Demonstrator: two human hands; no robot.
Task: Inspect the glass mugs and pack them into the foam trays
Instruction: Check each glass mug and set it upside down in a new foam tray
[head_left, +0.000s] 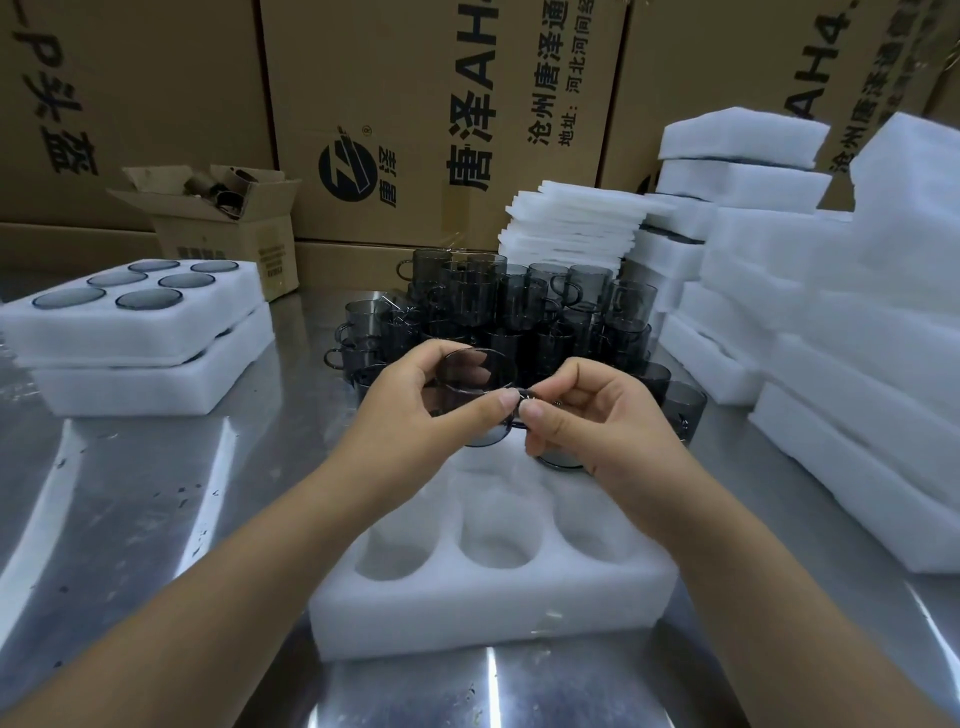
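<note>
One smoked glass mug (475, 376), held above the far end of the open foam tray (493, 608). Left hand (410, 415) curled round its body; right hand (597, 415) pinching its handle between thumb and forefinger. Second mug (558, 460) seated in the tray's far right pocket. Loose mugs (519, 306) massed behind on the steel table (130, 493). Filled trays (140, 332) stacked left; foam stacks (857, 322) right; cartons (415, 104) behind.

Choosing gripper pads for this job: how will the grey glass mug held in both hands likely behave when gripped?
The mug is probably stiff yet fragile: its wall looks thin and see-through. It is likely slippery, since the glass looks smooth; the left hand and right hand both pinch it. Laid sideways, its round body might roll.
</note>
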